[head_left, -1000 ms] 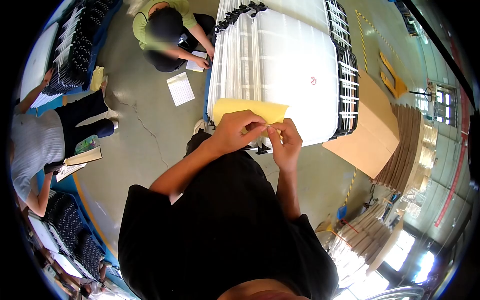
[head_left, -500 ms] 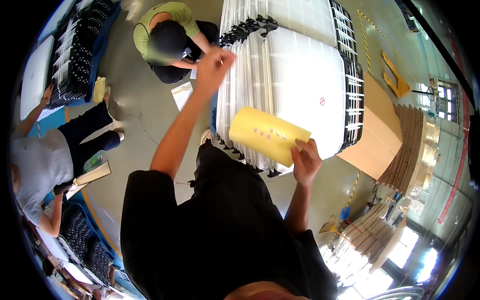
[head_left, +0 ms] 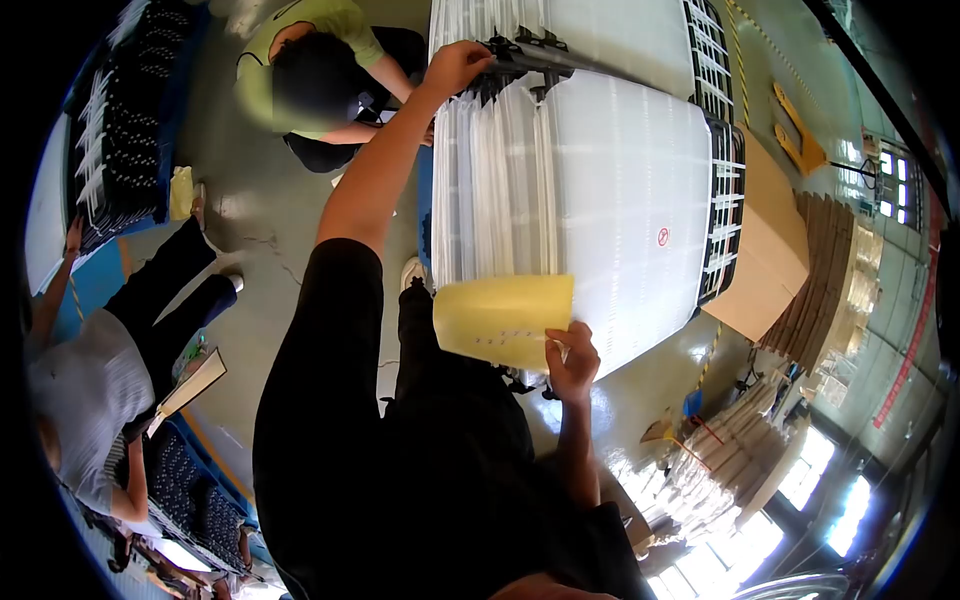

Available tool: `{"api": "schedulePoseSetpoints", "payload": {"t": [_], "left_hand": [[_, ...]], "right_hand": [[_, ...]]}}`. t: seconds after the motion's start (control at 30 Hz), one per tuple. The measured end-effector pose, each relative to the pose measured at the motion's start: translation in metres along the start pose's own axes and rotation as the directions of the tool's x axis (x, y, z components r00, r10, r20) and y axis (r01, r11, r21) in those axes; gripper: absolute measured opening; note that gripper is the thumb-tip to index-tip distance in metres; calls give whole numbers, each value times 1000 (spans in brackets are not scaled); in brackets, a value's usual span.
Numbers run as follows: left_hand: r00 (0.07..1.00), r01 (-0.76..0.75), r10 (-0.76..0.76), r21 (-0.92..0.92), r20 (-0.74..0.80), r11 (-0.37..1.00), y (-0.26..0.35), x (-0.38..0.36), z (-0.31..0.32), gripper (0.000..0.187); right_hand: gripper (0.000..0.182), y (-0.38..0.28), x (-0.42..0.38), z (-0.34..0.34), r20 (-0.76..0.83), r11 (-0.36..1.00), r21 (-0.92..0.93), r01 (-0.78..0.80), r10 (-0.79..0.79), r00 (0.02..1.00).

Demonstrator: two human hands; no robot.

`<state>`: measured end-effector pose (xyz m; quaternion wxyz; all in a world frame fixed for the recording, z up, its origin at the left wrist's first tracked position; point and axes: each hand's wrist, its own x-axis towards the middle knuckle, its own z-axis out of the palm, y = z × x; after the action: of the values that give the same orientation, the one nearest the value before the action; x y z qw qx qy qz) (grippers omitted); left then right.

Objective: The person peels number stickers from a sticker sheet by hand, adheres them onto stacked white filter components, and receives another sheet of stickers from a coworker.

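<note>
My right hand [head_left: 574,362] pinches the right edge of a yellow sheet [head_left: 500,305], which bends slightly and carries rows of small marks or stickers. The sheet is over the near end of a row of upright white panels [head_left: 630,190] with black edge parts. Farther off, my left hand [head_left: 460,68] is closed at the black plastic fittings [head_left: 525,55] on the panels' far corner. Its fingertips are on one dark fitting, partly hidden. A red round symbol [head_left: 663,237] shows on the outermost white panel.
A person in a green shirt [head_left: 340,20] crouches beside the panels at the far left. Another person in a light top [head_left: 85,385] stands left, near blue-edged racks. Cardboard [head_left: 765,240], a yellow pallet jack [head_left: 800,140] and stacked boards [head_left: 830,270] are right.
My left hand has moved forward and right onto the black fittings. My right hand has drawn the yellow sheet nearer and left, turning it more level. The crouching person has shifted slightly left in view.
</note>
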<state>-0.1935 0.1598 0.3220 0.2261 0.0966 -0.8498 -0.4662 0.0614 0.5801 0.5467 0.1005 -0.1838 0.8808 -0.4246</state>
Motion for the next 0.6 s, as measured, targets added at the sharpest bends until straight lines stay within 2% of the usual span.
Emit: {"api": "schedulePoseSetpoints", "payload": {"t": [0.1,0.17,0.23,0.3,0.37,0.43,0.57,0.6], "left_hand": [[996,34,-34,-2,86,999,-10,16,4,22],[969,48,-61,59,239,997,-7,24,0,19],[958,-2,-20,76,286,997,-11,30,6,18],[945,-126,47,229,323,965,-11,35,7,21],[935,-160,64,255,348,954,-7,34,6,20],[918,-232,46,439,395,868,-12,34,14,20],[912,-374,296,279,284,884,-31,28,20,17],[909,-377,298,269,293,886,-31,28,22,17]], "right_hand": [[23,7,4,4,-1,999,-48,1,-1,1000],[26,9,0,2,67,998,-32,-57,59,996],[26,8,2,3,48,998,-26,-59,60,997],[25,7,4,4,44,998,-27,-52,53,998],[24,2,10,8,5,999,-34,-35,35,999],[23,0,13,7,-39,999,-47,-15,13,999],[22,0,18,11,-48,996,-85,1,-5,999],[22,-1,19,12,-47,997,-82,-13,9,999]]}}
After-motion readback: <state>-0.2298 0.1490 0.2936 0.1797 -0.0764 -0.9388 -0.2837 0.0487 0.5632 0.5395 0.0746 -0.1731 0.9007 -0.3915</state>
